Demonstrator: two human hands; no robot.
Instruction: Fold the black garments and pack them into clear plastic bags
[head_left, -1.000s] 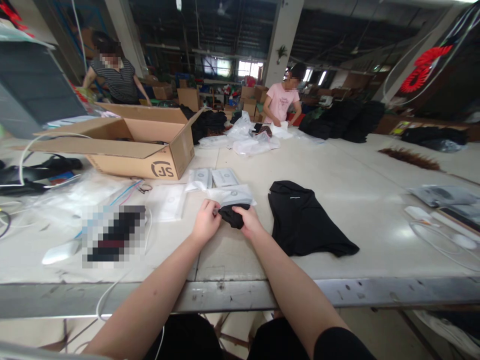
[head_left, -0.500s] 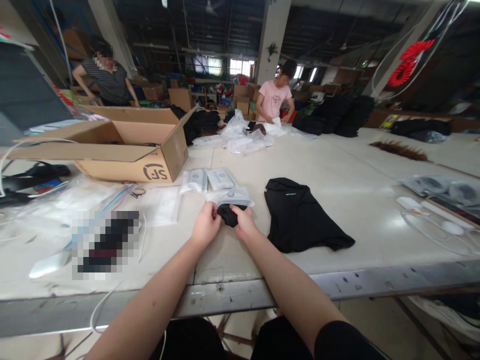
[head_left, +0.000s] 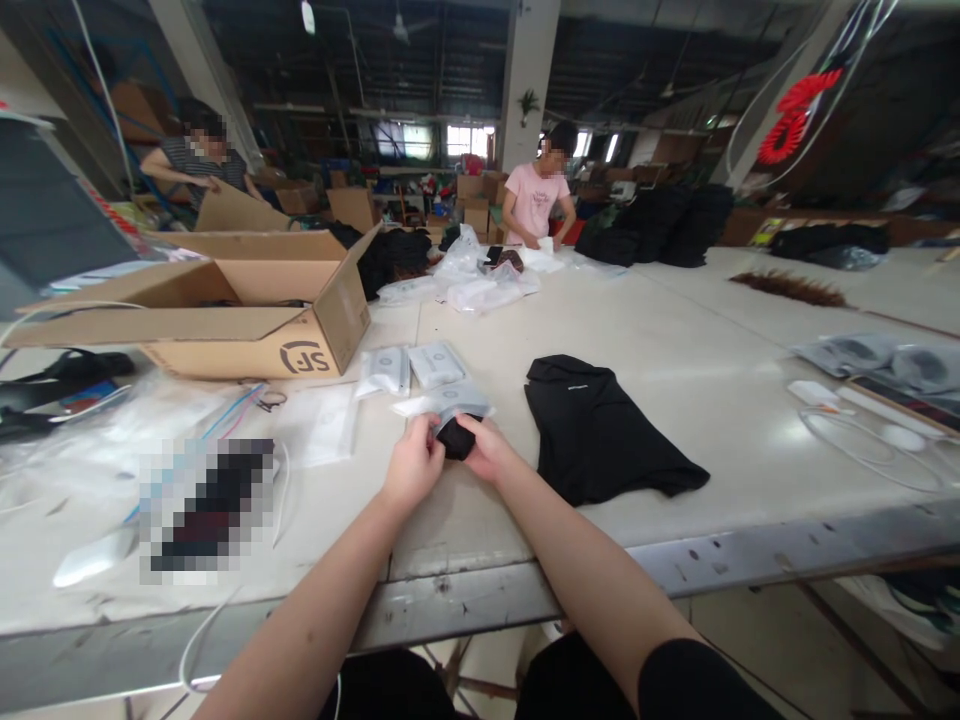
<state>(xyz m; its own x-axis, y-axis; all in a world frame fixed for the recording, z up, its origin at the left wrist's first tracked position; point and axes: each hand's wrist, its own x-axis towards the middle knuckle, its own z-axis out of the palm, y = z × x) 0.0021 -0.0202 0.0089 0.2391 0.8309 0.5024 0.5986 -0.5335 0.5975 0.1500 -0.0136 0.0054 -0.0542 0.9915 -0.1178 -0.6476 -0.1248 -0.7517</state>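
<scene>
My left hand (head_left: 412,468) and my right hand (head_left: 486,450) meet at the near middle of the table, both gripping a small folded black garment (head_left: 453,437). The garment's far end sits inside the mouth of a clear plastic bag (head_left: 450,400) that lies flat on the table just beyond my fingers. Two sealed bagged packs (head_left: 412,365) lie behind it. A larger black garment (head_left: 596,430) is spread flat to the right of my right hand, untouched.
An open cardboard box (head_left: 225,310) stands at the left, with loose plastic bags (head_left: 127,420) and cables before it. Two people work at the far side, near piled bags (head_left: 480,280) and black clothes (head_left: 660,225). Packs and a cable (head_left: 862,440) lie at right.
The black garment has gone further into the bag; less of it shows between my hands. My hands have stayed together at the same spot while the camera shifted slightly.
</scene>
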